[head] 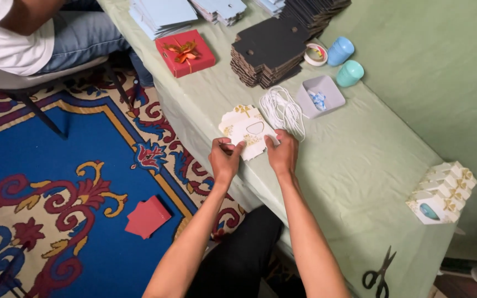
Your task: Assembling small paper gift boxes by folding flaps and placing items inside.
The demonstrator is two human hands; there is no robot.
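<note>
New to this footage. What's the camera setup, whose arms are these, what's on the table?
There is one picture, from a camera on a person's head looking down at their own bare hands; no machine is involved. The left hand and right hand together hold a flat white card cutout with gold print at the edge of a table with a pale green cloth. On it lie a coil of white cord, a grey tray of small blue pieces, stacks of black cutouts, a red gift box with a gold bow, two blue cups, finished white boxes and scissors. Another person sits at top left.
</note>
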